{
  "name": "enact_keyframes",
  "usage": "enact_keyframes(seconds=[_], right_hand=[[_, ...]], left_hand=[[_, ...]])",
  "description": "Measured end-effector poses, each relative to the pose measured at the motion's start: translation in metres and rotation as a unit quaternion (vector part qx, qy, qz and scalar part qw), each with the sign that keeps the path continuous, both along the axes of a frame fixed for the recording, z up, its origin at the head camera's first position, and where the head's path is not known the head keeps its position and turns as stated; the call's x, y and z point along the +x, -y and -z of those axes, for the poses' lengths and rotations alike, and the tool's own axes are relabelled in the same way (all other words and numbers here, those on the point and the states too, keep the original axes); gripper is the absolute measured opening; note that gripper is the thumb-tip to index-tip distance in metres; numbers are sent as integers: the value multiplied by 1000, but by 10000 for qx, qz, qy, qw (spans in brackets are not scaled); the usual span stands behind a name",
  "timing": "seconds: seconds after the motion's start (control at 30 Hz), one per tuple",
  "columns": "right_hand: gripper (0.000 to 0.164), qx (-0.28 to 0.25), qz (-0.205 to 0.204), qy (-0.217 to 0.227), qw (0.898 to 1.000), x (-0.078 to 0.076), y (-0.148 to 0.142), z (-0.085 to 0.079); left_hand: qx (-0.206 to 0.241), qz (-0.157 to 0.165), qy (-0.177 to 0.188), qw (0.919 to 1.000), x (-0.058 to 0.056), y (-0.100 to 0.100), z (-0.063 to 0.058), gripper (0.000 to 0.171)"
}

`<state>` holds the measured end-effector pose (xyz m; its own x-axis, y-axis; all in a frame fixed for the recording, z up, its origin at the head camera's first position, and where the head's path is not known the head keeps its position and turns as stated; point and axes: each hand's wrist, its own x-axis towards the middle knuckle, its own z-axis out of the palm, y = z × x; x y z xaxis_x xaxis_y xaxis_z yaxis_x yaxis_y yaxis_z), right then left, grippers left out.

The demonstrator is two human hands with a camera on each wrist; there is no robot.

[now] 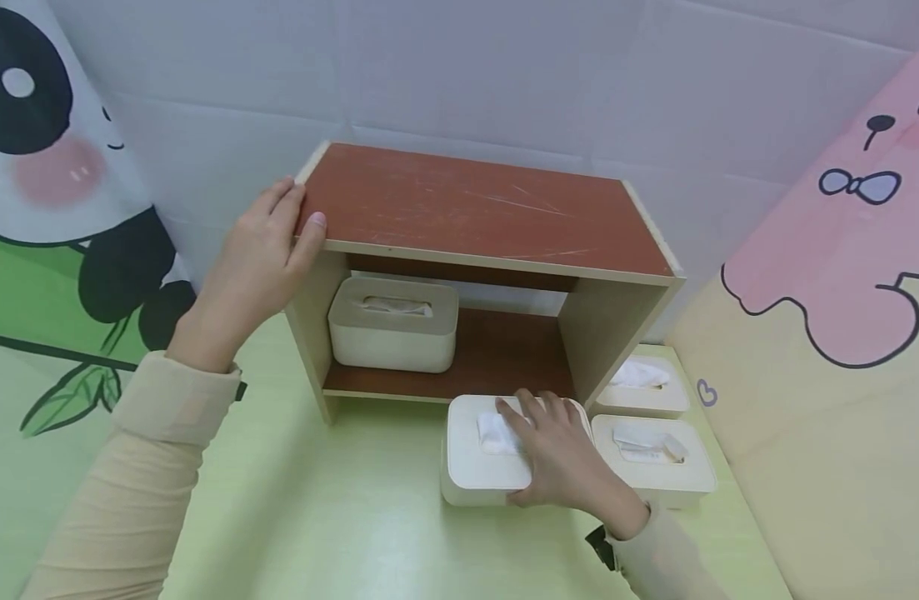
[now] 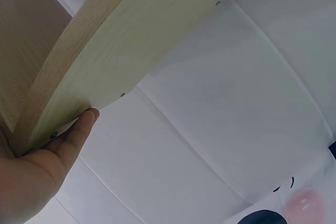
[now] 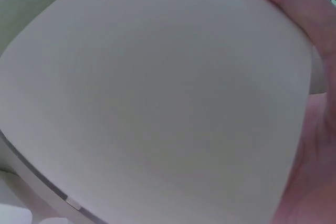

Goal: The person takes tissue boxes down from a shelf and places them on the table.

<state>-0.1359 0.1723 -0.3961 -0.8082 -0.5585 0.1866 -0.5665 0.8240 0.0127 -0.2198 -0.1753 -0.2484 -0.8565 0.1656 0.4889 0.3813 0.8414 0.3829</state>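
Observation:
A small wooden shelf [image 1: 474, 212] with a scratched red-brown top stands before me. My left hand [image 1: 257, 262] holds its top left corner, the thumb on the top board and the fingers along the outer side panel [image 2: 121, 45]. My right hand [image 1: 564, 458] grips a cream tissue box [image 1: 477, 475] in front of the shelf's right half. Its fingers spread across the lid and its thumb is at the near side. White tissue [image 1: 496, 433] shows in the lid's slot. Up close in the right wrist view, the box's smooth wall [image 3: 157, 98] fills most of the picture.
Another tissue box [image 1: 392, 337] sits inside the shelf, at the left of its lower board. To the right of the shelf are two more tissue boxes [image 1: 654, 483], one behind the other, on the pale green table [image 1: 339, 517]. Cartoon-printed sheets [image 1: 826, 275] hang around.

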Motion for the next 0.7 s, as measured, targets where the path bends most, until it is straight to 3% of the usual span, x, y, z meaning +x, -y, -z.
enact_keyframes(seconds=[0.33, 0.7], right_hand=[[109, -123, 262, 474, 9985, 9, -1, 29], [111, -244, 389, 435, 9980, 10, -4, 65]], left_hand=[[-85, -68, 23, 9999, 1, -1, 0, 59], [-140, -166, 51, 9998, 2, -1, -1, 59]])
